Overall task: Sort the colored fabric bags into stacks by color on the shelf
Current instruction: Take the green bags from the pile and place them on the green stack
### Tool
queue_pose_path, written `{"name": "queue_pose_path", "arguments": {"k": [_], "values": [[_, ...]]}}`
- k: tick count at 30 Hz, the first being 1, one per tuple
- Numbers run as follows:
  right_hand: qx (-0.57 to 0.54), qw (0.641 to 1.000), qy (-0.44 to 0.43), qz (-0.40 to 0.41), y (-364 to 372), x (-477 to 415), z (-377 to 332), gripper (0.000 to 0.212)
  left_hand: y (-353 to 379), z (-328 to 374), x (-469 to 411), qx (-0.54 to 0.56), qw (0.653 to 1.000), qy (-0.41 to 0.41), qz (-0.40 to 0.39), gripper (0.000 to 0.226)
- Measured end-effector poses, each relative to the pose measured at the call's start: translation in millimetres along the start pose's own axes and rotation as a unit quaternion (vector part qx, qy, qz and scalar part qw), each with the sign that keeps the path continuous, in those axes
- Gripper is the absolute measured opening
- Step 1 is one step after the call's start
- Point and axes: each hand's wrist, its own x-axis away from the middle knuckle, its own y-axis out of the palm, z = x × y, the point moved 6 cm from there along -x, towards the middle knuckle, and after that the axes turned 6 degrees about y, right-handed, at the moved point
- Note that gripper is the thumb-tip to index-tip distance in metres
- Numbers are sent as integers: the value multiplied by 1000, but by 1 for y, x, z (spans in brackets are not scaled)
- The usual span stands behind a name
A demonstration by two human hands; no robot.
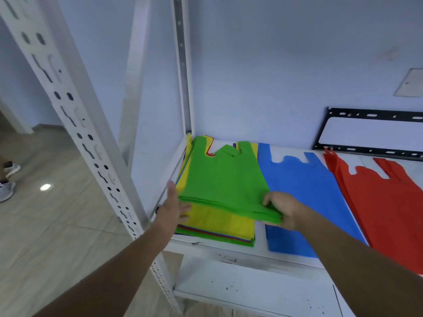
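Note:
A mixed pile of fabric bags lies at the left end of the white shelf, with yellow, green, red and blue edges showing. On top is a green bag, its near edge lifted off the yellow bag beneath. My right hand pinches that lifted edge at its right corner. My left hand sits at the left corner, fingers under or against the green edge and thumb up. To the right lies a flat blue bag, then a red bag.
A white perforated upright stands close to my left arm, and another post rises at the shelf's back corner. A black metal bracket leans on the wall behind the red bag. A lower shelf is below. Someone's shoes are on the floor at left.

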Motion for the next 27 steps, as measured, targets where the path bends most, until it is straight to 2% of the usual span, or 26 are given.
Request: {"name": "queue_pose_path", "arguments": {"k": [1,2,4,5,7,9,10,12,14,20,27], "values": [[26,1000,2,14,-6,1,3,15,-1,-3,-4,80,995,-59,-16,94],[48,999,6,22,-10,1,7,19,-1,-3,-7,113,988,-96,-33,93],[68,997,17,20,-12,-1,14,28,3,-5,-10,71,989,-119,-50,78],[65,998,18,16,-10,-1,17,26,5,-9,-12,15,991,-121,-47,69],[52,998,12,17,-8,-4,20,24,6,-18,-25,-114,988,-97,-33,62],[93,994,-12,51,-5,-8,22,29,12,-15,-27,-220,973,-60,-37,42],[152,984,-36,82,-5,-9,20,30,16,-9,-23,-277,959,-32,-42,29],[281,943,-86,154,-6,-8,15,27,23,-2,-20,-398,916,29,-50,23],[336,914,-119,192,-3,-2,12,23,27,3,-15,-453,885,98,-43,17],[320,885,-191,279,-24,19,13,23,49,18,-1,-384,888,253,-2,33],[240,877,-239,341,-108,61,22,26,128,42,33,-332,870,363,-23,18]]}}
